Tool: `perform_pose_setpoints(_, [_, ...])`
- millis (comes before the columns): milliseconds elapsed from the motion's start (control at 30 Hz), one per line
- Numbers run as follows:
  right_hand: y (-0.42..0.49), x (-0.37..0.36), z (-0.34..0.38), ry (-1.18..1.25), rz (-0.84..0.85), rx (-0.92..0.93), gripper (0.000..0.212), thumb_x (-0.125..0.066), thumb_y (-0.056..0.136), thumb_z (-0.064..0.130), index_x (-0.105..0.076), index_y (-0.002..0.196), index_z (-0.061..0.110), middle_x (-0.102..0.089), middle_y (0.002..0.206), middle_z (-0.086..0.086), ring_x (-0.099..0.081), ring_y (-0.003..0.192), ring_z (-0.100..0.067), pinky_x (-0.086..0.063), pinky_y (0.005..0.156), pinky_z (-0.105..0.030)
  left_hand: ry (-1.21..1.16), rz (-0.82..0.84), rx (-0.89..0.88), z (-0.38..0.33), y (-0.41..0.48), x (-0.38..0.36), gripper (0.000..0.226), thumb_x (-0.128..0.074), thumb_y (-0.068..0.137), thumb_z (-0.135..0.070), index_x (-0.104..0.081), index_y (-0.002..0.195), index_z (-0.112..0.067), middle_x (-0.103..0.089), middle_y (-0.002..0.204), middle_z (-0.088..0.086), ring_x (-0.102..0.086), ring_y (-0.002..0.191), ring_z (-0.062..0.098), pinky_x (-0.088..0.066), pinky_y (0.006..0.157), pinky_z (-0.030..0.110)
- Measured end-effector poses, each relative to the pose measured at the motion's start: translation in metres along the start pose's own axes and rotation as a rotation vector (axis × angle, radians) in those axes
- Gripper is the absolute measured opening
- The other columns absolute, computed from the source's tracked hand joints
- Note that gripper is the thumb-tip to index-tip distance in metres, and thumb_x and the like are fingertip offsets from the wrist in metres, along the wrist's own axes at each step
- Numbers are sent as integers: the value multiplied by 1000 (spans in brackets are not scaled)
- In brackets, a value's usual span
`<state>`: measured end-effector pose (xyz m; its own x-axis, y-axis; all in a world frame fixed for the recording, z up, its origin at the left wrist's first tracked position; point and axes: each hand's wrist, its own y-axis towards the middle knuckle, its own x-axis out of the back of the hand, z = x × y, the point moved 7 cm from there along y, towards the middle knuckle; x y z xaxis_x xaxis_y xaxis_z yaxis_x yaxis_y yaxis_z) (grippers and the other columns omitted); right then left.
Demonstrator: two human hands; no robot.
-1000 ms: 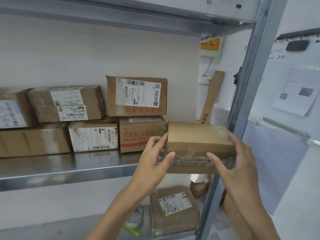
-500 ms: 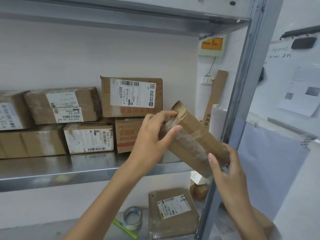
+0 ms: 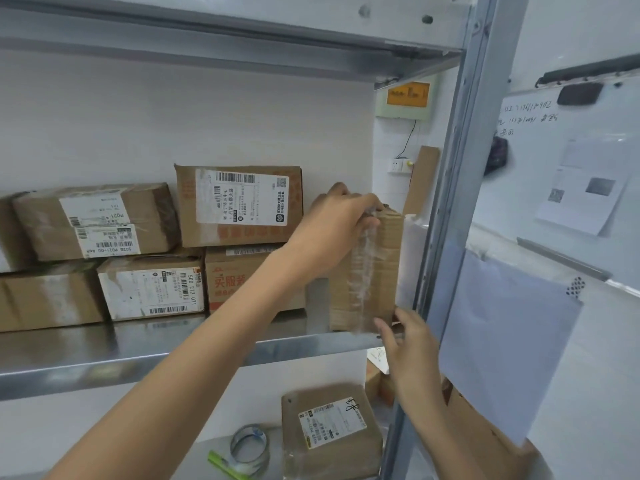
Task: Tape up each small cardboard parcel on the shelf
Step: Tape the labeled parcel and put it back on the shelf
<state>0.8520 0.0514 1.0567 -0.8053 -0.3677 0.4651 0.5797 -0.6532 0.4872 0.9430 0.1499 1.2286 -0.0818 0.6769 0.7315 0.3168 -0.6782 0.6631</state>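
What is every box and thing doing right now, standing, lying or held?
held parcel: standing on end on the shelf, taped.
left hand: grips its top.
right hand: at its bottom corner, grip unclear.
tape roll: lying on the lower shelf, untouched.
labelled parcel: lying flat beside the roll.

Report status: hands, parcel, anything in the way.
Left hand grips top of taped parcel, standing on end on shelf. Right hand at its lower corner, grip unclear. Tight slot: stacked boxes left, shelf post right.
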Motion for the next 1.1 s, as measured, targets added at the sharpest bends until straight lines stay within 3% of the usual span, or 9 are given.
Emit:
perform_pose_setpoints(167, [24,-16,6,7,40,26,12,-68,85,21,-72,95,16,-69,91,2,-60,80,-12,-44,67,-17,130,61,81,21,13,0,26,-49,99,-28,-59,122,-20,-55,103,11,-53,101,33,-46,90,37])
perform_pose_setpoints(233, [35,-26,7,-79,65,27,13,-67,86,26,-73,96,20,-70,92,2,-62,82,-14,-49,67,-26,323,113,45,26,19,-4,25,-45,101,-26,-58,121,-18,-61,105,9,-50,108,31,-31,101,34])
perform_pose_setpoints(300, [46,-33,10,-153,76,9,17,-65,87,27,-72,101,19,-71,95,0,-63,83,-18,-47,65,-27,512,175,-25,28,26,-5,23,-44,101,-27,-58,115,-17,-67,99,3,-53,104,26,-8,116,44])
perform_pose_setpoints(400, [57,-37,14,-178,107,0,18,-64,87,27,-72,102,18,-71,97,-2,-63,88,-22,-46,68,-29,596,258,-57,39,36,-5,19,-46,100,-30,-59,108,-18,-65,89,-3,-52,103,20,8,115,58])
perform_pose_setpoints(567, [57,-35,13,-170,116,36,18,-65,87,26,-72,101,18,-71,97,0,-63,88,-20,-46,68,-27,407,340,-107,39,36,2,26,-50,97,-35,-60,114,-18,-63,95,-6,-47,114,16,12,115,56])
perform_pose_setpoints(767, [48,-40,11,-147,110,80,21,-64,87,31,-69,105,20,-69,94,1,-61,82,-14,-45,64,-27,365,287,-71,49,18,4,43,-55,94,-43,-44,128,-18,-58,89,3,-53,89,17,6,118,51])
perform_pose_setpoints(867, [42,-39,15,-119,119,105,27,-67,85,28,-66,111,22,-68,94,1,-61,85,-15,-49,72,-29,516,273,-140,44,12,3,52,-46,95,-50,-41,132,-14,-58,112,4,-51,111,21,4,117,57])
perform_pose_setpoints(967, [39,-33,21,-85,124,123,35,-71,83,23,-64,117,17,-68,98,0,-59,80,-14,-48,73,-28,606,266,-189,39,6,5,67,-41,95,-54,-29,146,-12,-38,148,4,-33,137,19,2,116,59])
perform_pose_setpoints(1100, [33,-21,26,-102,92,131,47,-69,85,22,-55,127,6,-63,107,-9,-54,79,-16,-40,74,-23,632,227,-182,31,0,10,67,-41,95,-53,-28,148,-14,-31,154,5,-24,143,19,2,117,59])
